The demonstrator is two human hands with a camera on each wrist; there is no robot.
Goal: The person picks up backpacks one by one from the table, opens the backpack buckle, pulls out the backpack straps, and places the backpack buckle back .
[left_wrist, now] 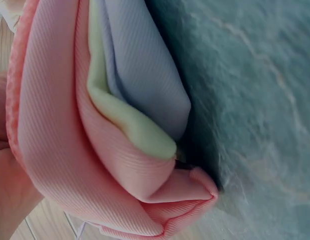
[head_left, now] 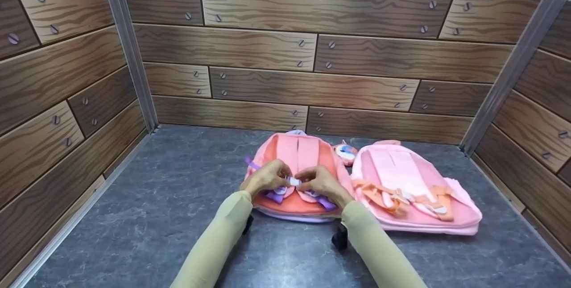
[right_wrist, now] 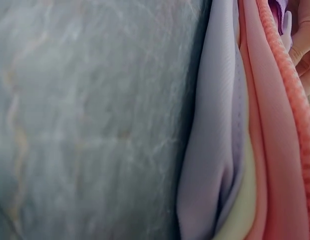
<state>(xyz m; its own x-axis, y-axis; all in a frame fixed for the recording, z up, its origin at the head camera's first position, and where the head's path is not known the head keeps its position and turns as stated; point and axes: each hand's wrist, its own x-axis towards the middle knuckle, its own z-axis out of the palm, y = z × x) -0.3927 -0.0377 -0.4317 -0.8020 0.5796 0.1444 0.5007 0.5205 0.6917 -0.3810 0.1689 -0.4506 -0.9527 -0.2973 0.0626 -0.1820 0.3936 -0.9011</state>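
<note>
A coral-pink backpack (head_left: 298,152) lies on the grey table with its shoulder straps facing up. Over its middle, a small pale buckle (head_left: 293,181) sits between both hands. My left hand (head_left: 270,175) pinches the buckle's left side, and my right hand (head_left: 324,183) pinches its right side. Purple webbing straps (head_left: 328,203) spread below the fingers. In the left wrist view the backpack's folded side (left_wrist: 49,125) fills the left half and hides most of the hand. The right wrist view shows fingers (right_wrist: 306,45) beside purple webbing, above the coral mesh edge.
A lighter pink backpack (head_left: 401,167) with orange webbing (head_left: 444,203) lies just to the right. Between the two bags is a round charm (head_left: 346,152). Wood-patterned walls (head_left: 312,51) enclose the grey tabletop (head_left: 178,190) at the back and sides.
</note>
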